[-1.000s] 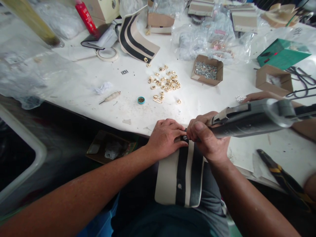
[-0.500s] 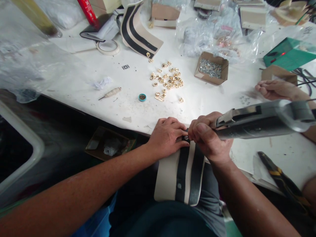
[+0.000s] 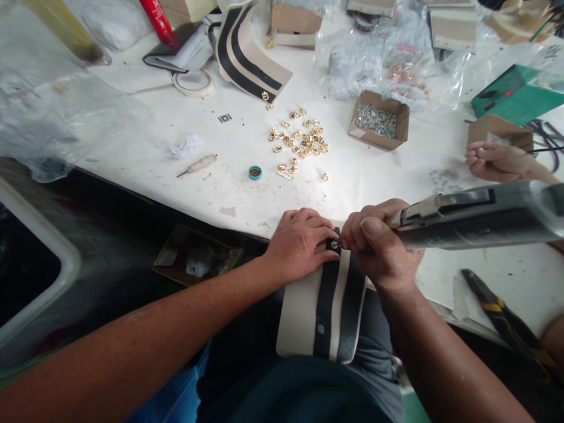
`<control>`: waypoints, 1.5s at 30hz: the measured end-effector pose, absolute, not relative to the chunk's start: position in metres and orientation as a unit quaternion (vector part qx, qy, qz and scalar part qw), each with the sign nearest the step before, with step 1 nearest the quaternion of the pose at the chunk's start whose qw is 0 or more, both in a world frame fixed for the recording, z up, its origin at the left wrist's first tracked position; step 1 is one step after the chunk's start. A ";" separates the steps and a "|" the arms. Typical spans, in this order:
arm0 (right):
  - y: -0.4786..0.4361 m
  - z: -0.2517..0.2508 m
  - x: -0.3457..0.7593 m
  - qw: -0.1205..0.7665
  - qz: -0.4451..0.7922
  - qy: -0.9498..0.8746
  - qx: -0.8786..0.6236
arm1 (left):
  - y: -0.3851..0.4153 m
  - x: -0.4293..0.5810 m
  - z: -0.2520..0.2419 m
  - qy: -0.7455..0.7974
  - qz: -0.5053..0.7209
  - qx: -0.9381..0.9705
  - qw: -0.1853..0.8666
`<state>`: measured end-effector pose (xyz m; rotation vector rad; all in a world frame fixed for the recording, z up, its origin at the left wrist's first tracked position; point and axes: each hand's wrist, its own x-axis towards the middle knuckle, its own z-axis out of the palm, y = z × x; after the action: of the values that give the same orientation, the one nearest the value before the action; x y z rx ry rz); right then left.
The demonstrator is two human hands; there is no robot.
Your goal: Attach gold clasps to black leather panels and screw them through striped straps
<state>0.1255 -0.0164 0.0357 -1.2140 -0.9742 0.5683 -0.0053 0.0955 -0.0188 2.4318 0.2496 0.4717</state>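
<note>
A beige panel with black stripes hangs over the table edge onto my lap. My left hand presses its upper end against the edge, thumb and forefinger on either side of a small round metal fastener on one black stripe. My right hand wraps round the front end of a grey and black electric screwdriver, which lies nearly level and points left. Its thin tip is at or just beside the fastener; contact is hard to make out. A second metal dot sits lower on the same stripe.
Several gold fittings lie mid-table near a carton of small metal parts. A turquoise cap, an awl and another striped panel lie left. Another person's hand is at right, above black-yellow pliers.
My right hand and the screwdriver have drawn slightly right, baring more of the fastener and the tip. My left hand stays on the panel. The other person's hand has shifted slightly right.
</note>
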 end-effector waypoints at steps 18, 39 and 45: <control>-0.022 0.032 0.127 0.685 0.230 -0.437 -0.535 | 0.090 -0.002 -0.018 0.123 0.188 0.922 0.315; -0.016 0.026 0.129 0.686 0.254 -0.443 -0.519 | 0.093 -0.002 -0.024 0.104 0.180 0.935 0.288; -0.016 0.024 0.128 0.679 0.246 -0.443 -0.532 | 0.092 -0.002 -0.025 0.108 0.178 0.936 0.285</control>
<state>0.1277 -0.0157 0.0245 -1.1943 -0.9939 0.5518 -0.0023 0.0923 -0.0252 2.5035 0.2880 0.4748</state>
